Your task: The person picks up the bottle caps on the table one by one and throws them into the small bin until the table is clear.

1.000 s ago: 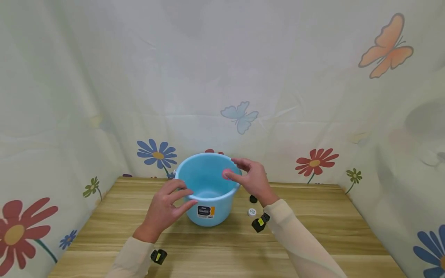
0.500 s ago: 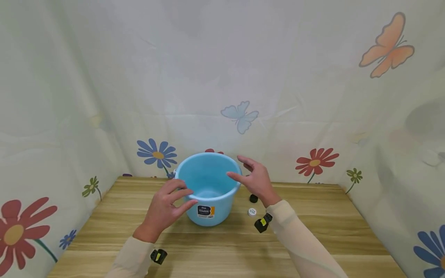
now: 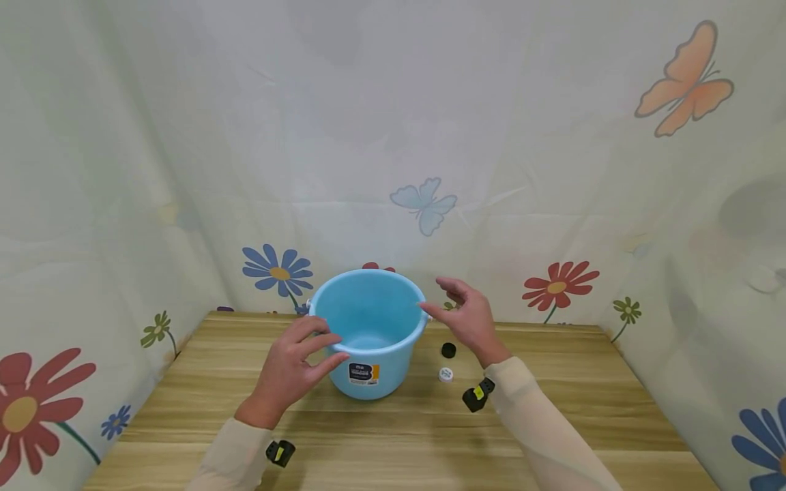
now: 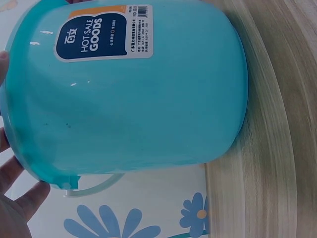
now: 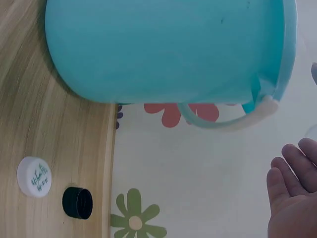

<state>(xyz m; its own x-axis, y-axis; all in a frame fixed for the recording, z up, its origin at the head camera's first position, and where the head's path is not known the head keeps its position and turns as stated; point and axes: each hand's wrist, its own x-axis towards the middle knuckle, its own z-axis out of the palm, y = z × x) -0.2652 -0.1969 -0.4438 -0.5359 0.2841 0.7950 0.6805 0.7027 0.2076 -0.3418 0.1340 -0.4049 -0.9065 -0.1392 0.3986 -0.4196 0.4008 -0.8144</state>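
A light-blue plastic bucket (image 3: 374, 372) stands upright on the wooden table, its label facing me. At the near left of its rim, my left hand (image 3: 293, 365) holds on with thumb and fingertips, which also show along the rim in the left wrist view. My right hand (image 3: 469, 316) hovers just off the right side of the rim, fingers spread and holding nothing. In the right wrist view its fingers (image 5: 292, 168) extend below the white bucket handle (image 5: 237, 121). Part of the bucket's floor is hidden behind its front wall.
To the right of the bucket lie a white bottle cap (image 3: 445, 374) with a green print and a black cap (image 3: 448, 350). The table (image 3: 381, 443) meets a hanging cloth (image 3: 344, 136) printed with flowers and butterflies at its back edge.
A small pink object pinched in my right hand over the bucket has left the hand and is out of sight. That hand has opened and moved right; the left has stayed put.
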